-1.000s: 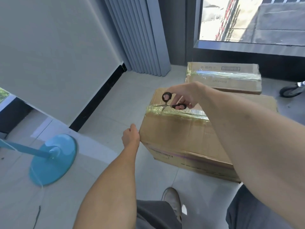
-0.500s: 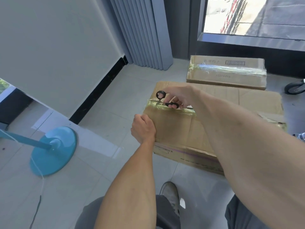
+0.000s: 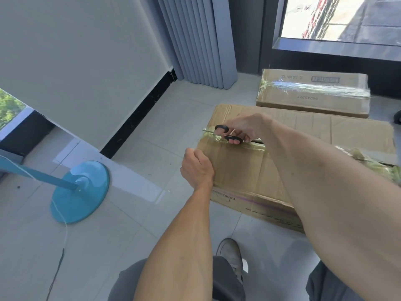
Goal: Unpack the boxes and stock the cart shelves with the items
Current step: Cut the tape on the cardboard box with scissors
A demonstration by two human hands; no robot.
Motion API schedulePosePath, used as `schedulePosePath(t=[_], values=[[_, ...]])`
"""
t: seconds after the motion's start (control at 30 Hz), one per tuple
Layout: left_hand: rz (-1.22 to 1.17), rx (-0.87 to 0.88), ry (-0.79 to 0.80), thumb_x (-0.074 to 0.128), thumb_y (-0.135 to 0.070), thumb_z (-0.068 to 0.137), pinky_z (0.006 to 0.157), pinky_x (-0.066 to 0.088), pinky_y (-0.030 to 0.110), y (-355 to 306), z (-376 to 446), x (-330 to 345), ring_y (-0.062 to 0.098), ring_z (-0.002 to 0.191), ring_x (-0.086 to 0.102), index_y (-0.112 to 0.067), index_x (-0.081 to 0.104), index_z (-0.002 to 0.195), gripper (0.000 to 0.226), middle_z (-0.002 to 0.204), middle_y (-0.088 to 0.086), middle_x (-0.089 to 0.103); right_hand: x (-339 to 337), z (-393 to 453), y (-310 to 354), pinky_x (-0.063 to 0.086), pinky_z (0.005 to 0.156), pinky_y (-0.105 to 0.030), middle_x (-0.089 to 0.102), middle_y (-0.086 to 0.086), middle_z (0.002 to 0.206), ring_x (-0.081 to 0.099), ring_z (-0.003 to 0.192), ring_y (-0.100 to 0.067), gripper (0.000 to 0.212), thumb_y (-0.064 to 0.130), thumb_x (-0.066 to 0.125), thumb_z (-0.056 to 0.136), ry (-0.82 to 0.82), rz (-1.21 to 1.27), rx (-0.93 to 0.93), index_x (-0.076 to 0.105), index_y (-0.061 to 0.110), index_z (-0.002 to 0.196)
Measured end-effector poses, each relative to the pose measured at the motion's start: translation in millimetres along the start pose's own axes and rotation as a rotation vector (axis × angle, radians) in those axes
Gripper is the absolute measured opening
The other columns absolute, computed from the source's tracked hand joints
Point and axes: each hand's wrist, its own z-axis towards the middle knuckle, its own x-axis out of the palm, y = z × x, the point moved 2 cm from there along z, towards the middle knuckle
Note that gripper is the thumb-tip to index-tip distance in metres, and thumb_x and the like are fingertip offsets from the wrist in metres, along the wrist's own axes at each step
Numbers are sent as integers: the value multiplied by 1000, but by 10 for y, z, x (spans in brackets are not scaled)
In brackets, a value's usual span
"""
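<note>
1. Here, the right hand (image 3: 243,129) grips black-handled scissors (image 3: 226,134) at the taped seam of a cardboard box (image 3: 245,170) on the floor.
2. The left hand (image 3: 196,169), fingers curled, presses the box's near corner.

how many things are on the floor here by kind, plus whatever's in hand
cardboard boxes: 2, the near box and the far box
scissors: 1, in the right hand
blue stand base: 1
total: 4

Pale tiled floor (image 3: 134,135), grey wall (image 3: 76,61), pleated curtain (image 3: 199,40), sunlit window (image 3: 340,18), blue stand base (image 3: 86,192).
</note>
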Motion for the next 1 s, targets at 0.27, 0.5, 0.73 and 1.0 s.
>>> schedulePosePath(t=[0.27, 0.5, 0.73, 1.0], values=[[-241, -362, -119, 31, -33, 87, 57, 30, 32, 83, 39, -108, 20, 65, 51, -16, 52, 87, 27, 66, -6, 52, -34, -115, 112, 17, 54, -23, 50, -2, 61, 35, 54, -9, 21, 22, 69, 88, 53, 24, -45, 56, 18, 73], [298, 204, 91, 33, -50, 97, 116, 18, 46, 63, 179, -192, 29, 142, 32, -10, 32, 149, 66, 153, 13, 37, 8, -172, 284, 27, 54, -28, 60, -4, 68, 50, 52, -19, 51, 52, 71, 55, 9, -88, 41, 64, 15, 88], [470, 213, 255, 22, -69, 90, 119, 6, 52, 121, 17, -141, 31, 151, 7, -4, 12, 156, 94, 163, 19, 10, -41, -200, 333, 21, 49, -23, 49, -3, 59, 38, 46, -9, 12, 21, 66, 88, 31, -23, -118, 57, 16, 83], [97, 169, 315, 40, -48, 91, 80, 44, 33, 17, -52, -217, 16, 85, 53, -20, 56, 90, 32, 92, -7, 56, -95, -430, 568, 40, 44, -20, 74, -11, 78, 60, 61, -18, 20, 19, 69, 87, -402, -3, -249, 71, 2, 99]])
